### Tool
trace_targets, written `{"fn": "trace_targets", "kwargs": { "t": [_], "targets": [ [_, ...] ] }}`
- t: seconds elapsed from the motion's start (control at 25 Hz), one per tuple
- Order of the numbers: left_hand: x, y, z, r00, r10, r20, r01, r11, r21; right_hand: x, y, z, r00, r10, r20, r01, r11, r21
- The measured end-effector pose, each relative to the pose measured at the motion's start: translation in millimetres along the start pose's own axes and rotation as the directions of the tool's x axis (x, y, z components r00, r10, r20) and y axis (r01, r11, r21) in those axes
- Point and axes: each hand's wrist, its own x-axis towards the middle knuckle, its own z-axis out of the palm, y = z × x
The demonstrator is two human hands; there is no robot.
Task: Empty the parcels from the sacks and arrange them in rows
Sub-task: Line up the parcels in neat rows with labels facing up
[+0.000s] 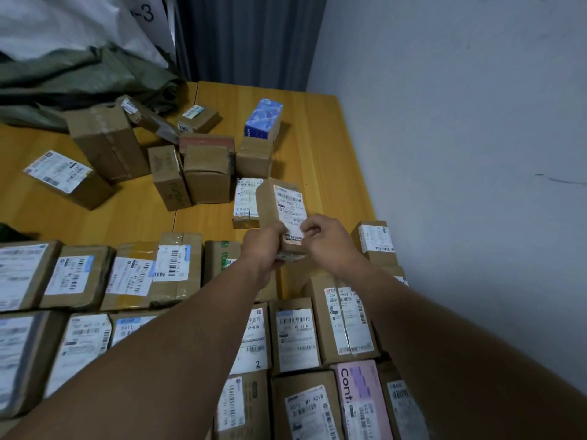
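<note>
Both hands meet on one small parcel, the left hand and the right hand gripping its near end from either side. It is a plain brown cardboard box, longer than it is wide, with a white shipping label of barcodes and print on the face turned towards the camera. It is held tilted above the table, between the sorted parcels and the loose ones. The left fingers curl round its lower left edge. The right thumb and fingers pinch its lower right edge, over the label.

Nearer the camera, rows of parcels lie label-up, packed side by side, with a pink box among them. Farther back, loose boxes stand and lean in no order, and a blue patterned box stands at their far right.

The table is of yellow-orange wood grain. At its far left lies a crumpled green sack, with a white sack behind it. A dark grey curtain hangs at the back, and a pale wall runs along the table's right edge.
</note>
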Motion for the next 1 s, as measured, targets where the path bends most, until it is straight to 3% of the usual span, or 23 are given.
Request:
{"fn": "trace_targets", "kwargs": {
  "t": [0.08, 0.16, 0.32, 0.52, 0.64, 0.8, 1.0],
  "targets": [
    [-5, 1, -6, 1.0, -0.003, 0.024, 0.003, 1.0, -0.025, -3, 0, -6, 0.991, 0.052, -0.125, -0.063, 0.994, -0.087],
    [-9, 1, -13, 1.0, 0.0, 0.03, 0.001, 0.999, -0.034, -5, -2, -11, 0.98, 0.136, -0.147, -0.153, 0.982, -0.114],
    [-10, 6, -31, 0.999, 0.017, -0.05, -0.021, 0.997, -0.08, -4, -10, -6, 0.979, 0.187, -0.078, -0.2, 0.957, -0.212],
    [-1, 5, -55, 0.987, 0.023, -0.156, -0.029, 0.999, -0.035, 2, -2, 37, 0.976, 0.199, 0.093, -0.148, 0.908, -0.392],
    [14, -2, -68, 0.983, 0.011, -0.184, -0.012, 1.0, -0.001, 12, 14, 77, 0.956, 0.277, 0.099, -0.196, 0.851, -0.487],
    [31, -13, -80, 0.971, 0.014, -0.238, -0.008, 1.0, 0.023, 24, 24, 115, 0.958, 0.276, 0.08, -0.174, 0.777, -0.605],
    [42, -32, -82, 0.968, 0.016, -0.25, -0.001, 0.998, 0.061, 33, 46, 136, 0.939, 0.314, 0.14, -0.178, 0.793, -0.583]
  ]
}}
